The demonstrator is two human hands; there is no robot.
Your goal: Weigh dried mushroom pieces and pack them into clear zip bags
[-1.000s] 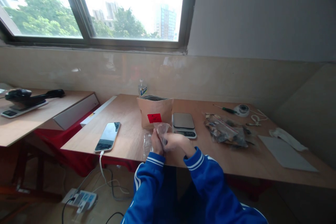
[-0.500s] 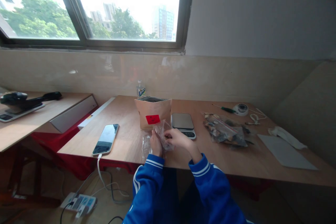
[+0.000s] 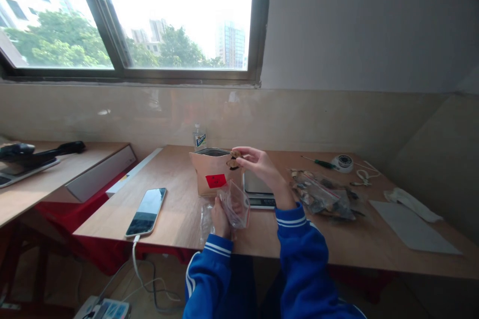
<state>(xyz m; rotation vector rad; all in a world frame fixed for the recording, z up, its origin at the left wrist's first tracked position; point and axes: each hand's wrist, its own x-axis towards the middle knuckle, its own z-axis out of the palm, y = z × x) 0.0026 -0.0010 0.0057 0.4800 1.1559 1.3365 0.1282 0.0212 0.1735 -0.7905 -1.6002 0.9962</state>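
My left hand (image 3: 220, 219) is closed on a small clear plastic bag (image 3: 236, 204), holding it open just above the wooden table (image 3: 179, 199). My right hand (image 3: 258, 162) is raised over the open top of a brown paper pouch (image 3: 213, 174) with a red label. Its fingers pinch some small brown pieces (image 3: 235, 158) at the pouch's rim. A small digital scale (image 3: 258, 192) stands right behind the clear bag, partly hidden by my right wrist.
A phone (image 3: 146, 204) on a white cable lies at the left. A clear bag of brown pieces (image 3: 322, 192), a screwdriver (image 3: 318, 161), a white round device (image 3: 343, 162) and a grey sheet (image 3: 411, 227) lie at the right. A small bottle (image 3: 199, 137) stands behind the pouch.
My right hand left the clear bag and rose to the pouch's opening, now pinching brown pieces. My left hand kept hold of the clear bag, which now hangs open.
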